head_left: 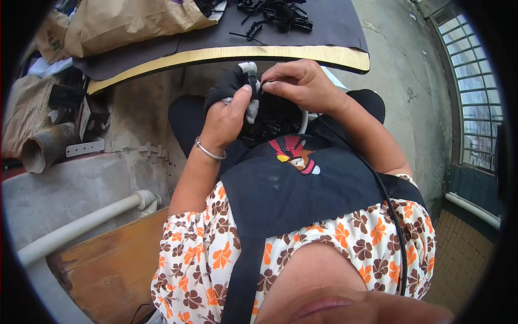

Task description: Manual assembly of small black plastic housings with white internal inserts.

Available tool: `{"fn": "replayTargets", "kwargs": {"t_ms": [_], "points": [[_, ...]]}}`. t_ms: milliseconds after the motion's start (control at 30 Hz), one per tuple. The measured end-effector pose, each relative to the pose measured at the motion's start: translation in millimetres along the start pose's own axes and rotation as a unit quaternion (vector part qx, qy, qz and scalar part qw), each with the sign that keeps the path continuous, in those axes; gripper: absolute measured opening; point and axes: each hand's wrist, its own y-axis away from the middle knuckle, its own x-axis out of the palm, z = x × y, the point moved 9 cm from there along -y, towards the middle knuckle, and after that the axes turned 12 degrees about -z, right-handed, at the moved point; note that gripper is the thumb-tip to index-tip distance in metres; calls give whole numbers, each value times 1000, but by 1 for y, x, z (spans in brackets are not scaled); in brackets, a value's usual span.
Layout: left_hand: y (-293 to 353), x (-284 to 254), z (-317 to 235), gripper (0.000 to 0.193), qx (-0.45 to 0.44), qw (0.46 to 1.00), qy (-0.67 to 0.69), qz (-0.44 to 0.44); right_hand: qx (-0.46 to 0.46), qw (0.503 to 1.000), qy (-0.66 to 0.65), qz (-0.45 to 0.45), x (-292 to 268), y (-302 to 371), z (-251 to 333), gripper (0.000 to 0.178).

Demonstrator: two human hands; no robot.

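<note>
My left hand (226, 116), its fingers covered in black and white cloth, is closed round a small black plastic part (251, 81), thumb pressed on its side. Close to its right side, my right hand (305, 86) is bare. Its thumb and forefinger are pinched together right beside the part; whatever is between the fingertips is too small to name. Below both hands, a bucket with a pale rim (304, 124) stands between my knees, holding several black parts (267, 128).
Ahead is a table with a dark cover (337, 27) and a pale wooden edge (226, 53). A pile of black plastic parts (283, 19) and a large brown paper sack (129, 24) lie on it. At left are a rusty pipe (46, 146) and a white pipe (81, 229); a barred window (475, 86) is at right.
</note>
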Motion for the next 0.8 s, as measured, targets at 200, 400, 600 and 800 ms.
{"fn": "replayTargets", "kwargs": {"t_ms": [200,400,600,800], "points": [[9,9,-31,16,219,974,-49,14,144,986,-80,35,13,-2,-13,21],[1,2,-9,13,84,996,33,-10,90,995,7,46,11,-1,0,25],[4,9,-30,11,203,975,-49,-70,132,989,64,27,12,-1,-7,28],[10,20,-38,19,255,938,-231,-53,100,995,-1,-10,23,0,-21,28]]}}
